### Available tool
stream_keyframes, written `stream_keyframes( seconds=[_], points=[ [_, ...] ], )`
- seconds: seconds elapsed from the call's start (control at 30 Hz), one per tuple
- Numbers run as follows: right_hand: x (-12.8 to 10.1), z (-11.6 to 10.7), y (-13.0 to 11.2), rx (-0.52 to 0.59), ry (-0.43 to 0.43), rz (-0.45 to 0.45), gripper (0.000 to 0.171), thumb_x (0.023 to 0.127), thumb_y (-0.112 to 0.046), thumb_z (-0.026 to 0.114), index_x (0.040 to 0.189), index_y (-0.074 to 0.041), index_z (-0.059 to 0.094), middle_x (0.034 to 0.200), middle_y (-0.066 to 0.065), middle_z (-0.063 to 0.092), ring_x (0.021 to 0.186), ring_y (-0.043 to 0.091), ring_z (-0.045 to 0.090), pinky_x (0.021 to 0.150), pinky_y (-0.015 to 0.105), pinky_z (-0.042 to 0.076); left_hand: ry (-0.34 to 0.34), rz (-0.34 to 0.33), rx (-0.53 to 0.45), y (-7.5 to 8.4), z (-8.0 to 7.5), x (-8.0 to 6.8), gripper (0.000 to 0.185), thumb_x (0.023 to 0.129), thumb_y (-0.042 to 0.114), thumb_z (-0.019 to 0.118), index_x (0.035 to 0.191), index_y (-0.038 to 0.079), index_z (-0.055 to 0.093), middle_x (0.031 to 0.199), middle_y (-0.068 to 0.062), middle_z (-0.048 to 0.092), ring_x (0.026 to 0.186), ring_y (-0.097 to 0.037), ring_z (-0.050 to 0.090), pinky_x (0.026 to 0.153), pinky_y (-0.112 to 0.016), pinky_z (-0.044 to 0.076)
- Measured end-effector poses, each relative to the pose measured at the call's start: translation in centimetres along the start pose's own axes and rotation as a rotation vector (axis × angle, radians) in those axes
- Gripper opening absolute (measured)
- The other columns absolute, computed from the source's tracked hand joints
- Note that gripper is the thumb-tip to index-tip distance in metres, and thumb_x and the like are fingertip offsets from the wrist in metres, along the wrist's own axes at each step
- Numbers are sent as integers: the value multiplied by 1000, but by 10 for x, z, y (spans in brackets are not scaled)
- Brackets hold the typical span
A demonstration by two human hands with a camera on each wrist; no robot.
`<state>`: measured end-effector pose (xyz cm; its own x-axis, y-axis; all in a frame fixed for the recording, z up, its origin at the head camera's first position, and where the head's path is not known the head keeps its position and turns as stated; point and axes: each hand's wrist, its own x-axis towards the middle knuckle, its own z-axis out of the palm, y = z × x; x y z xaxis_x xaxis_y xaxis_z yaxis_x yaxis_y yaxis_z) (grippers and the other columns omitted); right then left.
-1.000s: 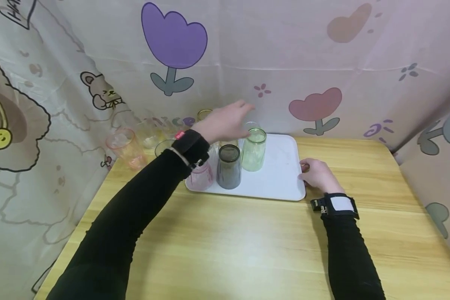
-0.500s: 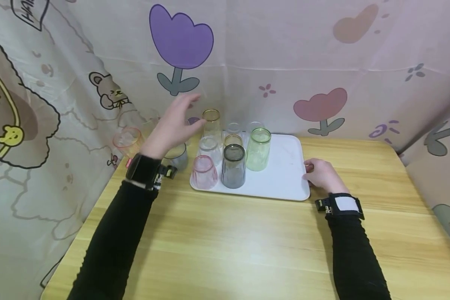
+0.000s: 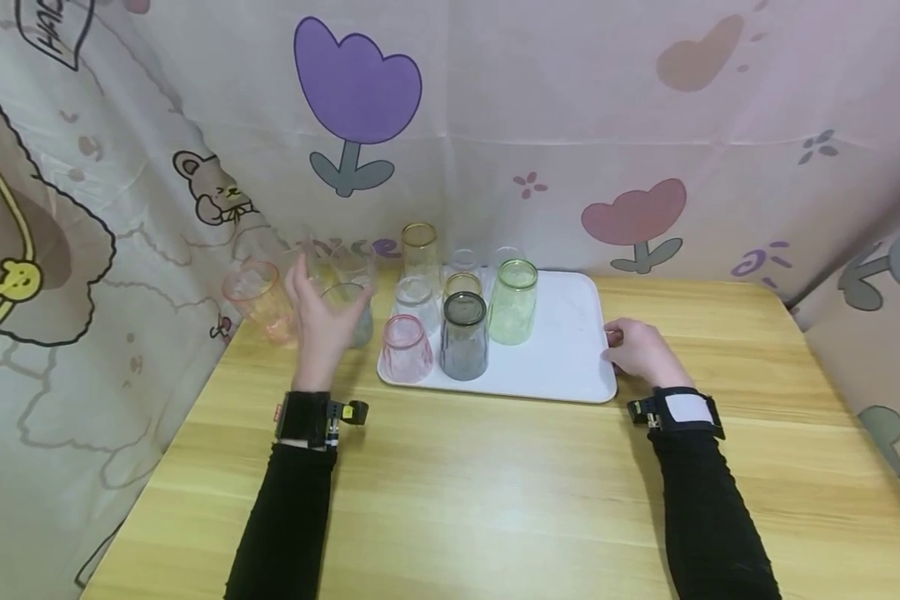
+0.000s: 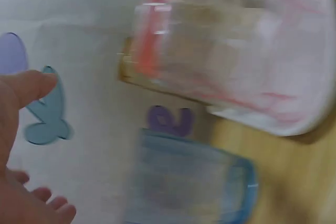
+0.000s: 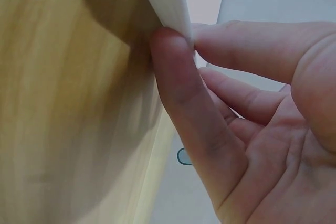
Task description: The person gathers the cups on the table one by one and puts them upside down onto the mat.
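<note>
1. Beside the white tray (image 3: 562,350), on its left side, the left hand (image 3: 318,321): thumb and fingers spread wide apart, nothing between them. Contact with the blue-gray tumbler (image 3: 363,332) just beyond can't be told.
2. Near that hand: orange-pink tumbler (image 3: 262,304) to the left, clear glass (image 3: 354,260) behind. All off the tray, on the wooden tabletop (image 3: 450,483).
3. Right hand (image 3: 641,348): thumb and finger pinch the tray's right edge.
4. On the tray: pink tumbler (image 3: 407,354) at front left corner, smoky gray tumbler (image 3: 465,346) beside it, green glass (image 3: 513,308) behind to the right, plus clear and amber ones farther back.
5. Just changed: left hand has left the tray's glasses for the loose group. Probably a reach for one of those; loading looks partway done.
6. Versus one second ago: left hand was up beside the green glass; now well apart from it. Right hand keeps its pinch; visible tray glasses look unmoved.
</note>
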<state>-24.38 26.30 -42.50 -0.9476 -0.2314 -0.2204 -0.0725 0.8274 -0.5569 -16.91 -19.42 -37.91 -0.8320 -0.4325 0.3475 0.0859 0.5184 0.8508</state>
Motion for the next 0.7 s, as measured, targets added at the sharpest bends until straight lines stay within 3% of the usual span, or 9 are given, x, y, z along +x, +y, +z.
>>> stream_keyframes(
  seconds=[0.27, 0.4, 0.7],
  points=[
    [-1, 0, -1, 14, 9, 1, 54, 94, -2, 66, 141, 17, 48, 127, 35, 60, 108, 43, 61, 94, 55, 55, 67, -253, -125, -30, 18, -14, 123, 81, 31, 90, 165, 9, 4, 168, -18, 10, 155, -35, 17, 127, -49, 18],
    [-3, 0, -2, 31, 7, 11, 54, 95, -1, 65, 142, 17, 47, 127, 35, 60, 107, 42, 62, 92, 52, 57, 84, -300, -162, -44, 27, -16, 120, 79, 27, 91, 162, 4, 9, 165, -23, 17, 152, -38, 23, 127, -49, 19],
    [-3, 1, -1, 25, 16, 21, 53, 95, -1, 64, 143, 15, 48, 126, 33, 61, 106, 39, 63, 85, 45, 59, 116, -324, -183, -65, 40, -21, 99, 79, 15, 90, 154, -1, 27, 156, -23, 36, 147, -36, 37, 125, -45, 28]
  ],
)
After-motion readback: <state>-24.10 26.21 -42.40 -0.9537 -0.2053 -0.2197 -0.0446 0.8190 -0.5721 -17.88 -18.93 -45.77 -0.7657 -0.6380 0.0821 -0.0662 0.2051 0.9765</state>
